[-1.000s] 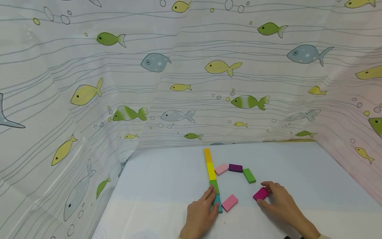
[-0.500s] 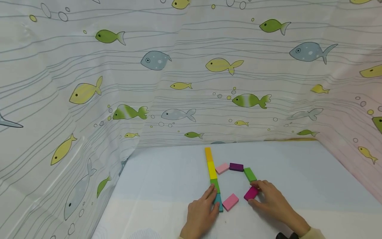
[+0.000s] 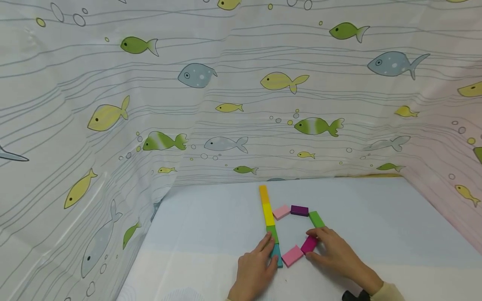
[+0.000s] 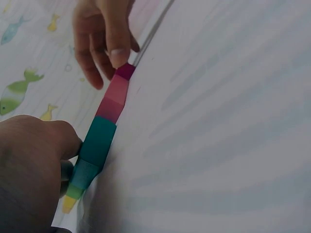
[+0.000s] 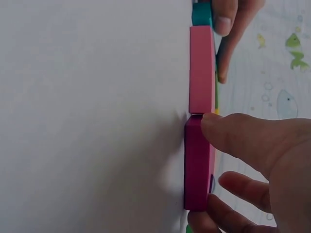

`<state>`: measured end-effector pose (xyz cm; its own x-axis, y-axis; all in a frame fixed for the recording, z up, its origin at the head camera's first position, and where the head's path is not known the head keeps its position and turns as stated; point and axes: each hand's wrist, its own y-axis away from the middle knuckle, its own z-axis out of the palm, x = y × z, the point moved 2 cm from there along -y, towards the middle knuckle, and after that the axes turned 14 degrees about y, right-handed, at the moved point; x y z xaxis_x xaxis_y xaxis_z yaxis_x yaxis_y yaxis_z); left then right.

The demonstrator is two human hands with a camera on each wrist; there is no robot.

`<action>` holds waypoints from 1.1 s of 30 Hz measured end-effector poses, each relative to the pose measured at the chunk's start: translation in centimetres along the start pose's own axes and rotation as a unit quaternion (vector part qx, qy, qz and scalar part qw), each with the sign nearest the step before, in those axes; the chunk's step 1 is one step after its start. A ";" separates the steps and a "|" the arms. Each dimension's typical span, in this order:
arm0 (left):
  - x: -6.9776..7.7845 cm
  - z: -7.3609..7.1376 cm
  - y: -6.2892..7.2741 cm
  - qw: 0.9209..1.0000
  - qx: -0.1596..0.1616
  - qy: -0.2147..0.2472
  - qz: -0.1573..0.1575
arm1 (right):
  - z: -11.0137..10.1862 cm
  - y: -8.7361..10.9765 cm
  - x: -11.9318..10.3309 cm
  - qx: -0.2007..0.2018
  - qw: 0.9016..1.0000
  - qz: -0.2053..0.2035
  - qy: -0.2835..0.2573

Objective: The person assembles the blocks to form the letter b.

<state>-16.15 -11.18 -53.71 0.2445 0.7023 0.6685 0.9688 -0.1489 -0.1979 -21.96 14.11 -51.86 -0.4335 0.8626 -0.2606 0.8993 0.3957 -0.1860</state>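
Observation:
My right hand (image 3: 337, 255) pinches a magenta block (image 3: 309, 245) between thumb and fingers. In the right wrist view, the magenta block's end meets the pink block (image 5: 200, 70), nearly flush with it. My left hand (image 3: 251, 267) rests on the lower part of a straight row, its fingertips on the green block (image 3: 273, 235) and its thumb at the teal block (image 3: 277, 256). Farther up that row lie a yellow block (image 3: 268, 214) and an orange one (image 3: 264, 194). The pink block's other end is at the teal block.
A light pink block (image 3: 281, 212), a dark purple block (image 3: 299, 210) and another green block (image 3: 316, 219) curve rightward from the yellow block. All lie on the pale tabletop (image 3: 211, 225). A fish-print curtain (image 3: 233, 125) stands behind and along both sides.
My right hand has slid the magenta block leftward until it came up to the pink block. The left hand has stayed on the row, and the view has shifted slightly.

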 end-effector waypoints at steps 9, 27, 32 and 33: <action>0.1 0.0 0.0 1.000 0.010 -0.011 0.009 | -0.6 0.1 -0.3 -0.019 1.000 0.000 -0.004; 0.1 -0.1 0.0 1.000 -0.009 -0.011 -0.009 | 0.4 -0.5 -1.5 -0.024 0.991 -0.130 -0.015; 0.1 0.0 0.0 1.000 -0.007 -0.013 -0.007 | 0.5 -0.6 -1.6 -0.005 0.992 -0.125 -0.004; 0.1 0.0 0.0 1.000 -0.006 -0.014 -0.007 | 0.5 -0.6 -1.7 -0.003 0.992 -0.123 -0.001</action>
<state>-16.13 -11.14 -53.61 0.2297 0.7240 0.6504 0.9727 -0.1473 -0.1795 -21.83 12.28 -51.80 -0.6404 0.7387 -0.2103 0.7664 0.5967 -0.2379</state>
